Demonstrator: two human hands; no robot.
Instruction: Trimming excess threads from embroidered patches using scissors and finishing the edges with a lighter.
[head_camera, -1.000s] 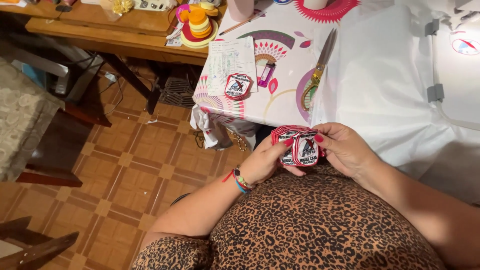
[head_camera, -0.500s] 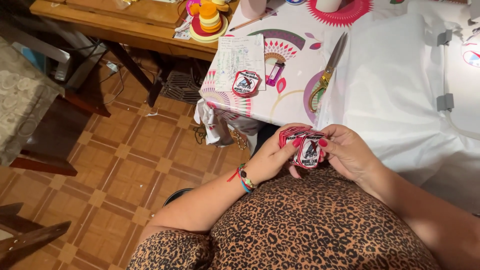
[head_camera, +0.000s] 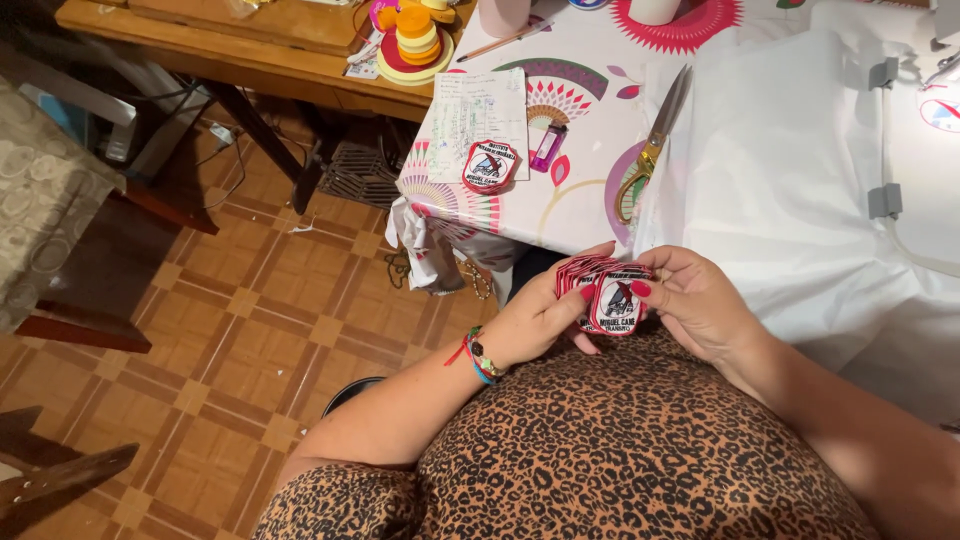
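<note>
Over the last second our view tips a little and the surface (head_camera: 600, 215) with its patterned cloth slides slightly in frame, yet the things on it lie where they lay. Our hands hardly move: the stack of patches (head_camera: 606, 292) sits over our lap just below the surface edge as it did a second ago, only turned a touch so the top face shows more squarely. We judge from this that we are still squaring or sorting through the stack rather than setting anything down.

Counting from largest to smallest: one white fabric sheet (head_camera: 790, 190) spread across the right of the surface; one sheet of written paper (head_camera: 480, 120); one pair of scissors (head_camera: 652, 145) lying along the fabric's edge; one pile of coloured rings (head_camera: 417, 40) on the far wooden bench; two hands; one stack of red-edged patches, too tightly packed to count; one single patch (head_camera: 489, 165) lying apart by the paper; one small purple lighter (head_camera: 548, 147) beside it.

Our left hand (head_camera: 535, 320) pinches the stack from the left, thumb across its front. Our right hand (head_camera: 700, 300) closes on it from the right.
</note>
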